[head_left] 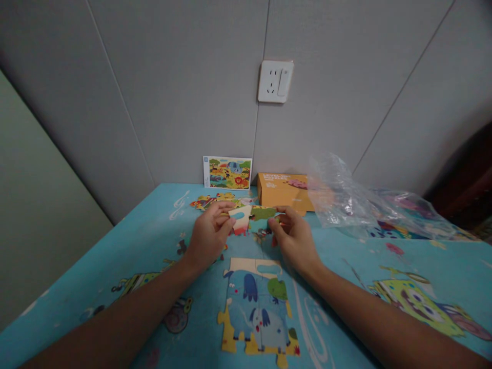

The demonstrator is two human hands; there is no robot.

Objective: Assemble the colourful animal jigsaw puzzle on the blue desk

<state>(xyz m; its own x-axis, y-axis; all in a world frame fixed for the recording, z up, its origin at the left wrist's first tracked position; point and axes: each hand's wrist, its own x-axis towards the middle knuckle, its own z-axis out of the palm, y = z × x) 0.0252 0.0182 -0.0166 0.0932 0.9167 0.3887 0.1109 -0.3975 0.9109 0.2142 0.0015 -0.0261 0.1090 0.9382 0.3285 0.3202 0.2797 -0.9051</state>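
My left hand (207, 236) pinches a cream jigsaw piece (243, 224) with a blue cloud shape and a red lower edge. A green and yellow jigsaw piece (260, 213) is gripped at its right side by my right hand (298, 241). The two pieces are held side by side above the table; I cannot tell whether their edges interlock. Nearer to me, between my forearms, lies a joined puzzle section (240, 302) showing a large and a small blue elephant. Several loose jigsaw pieces (223, 197) lie beyond my left hand, partly hidden by it.
A picture card (229, 173) leans on the wall at the back. Beside it is an orange puzzle box (279, 190), with a clear plastic bag (342, 200) against its right end. A blue cartoon tablecloth (338, 312) covers the table. A socket (275, 82) is on the wall.
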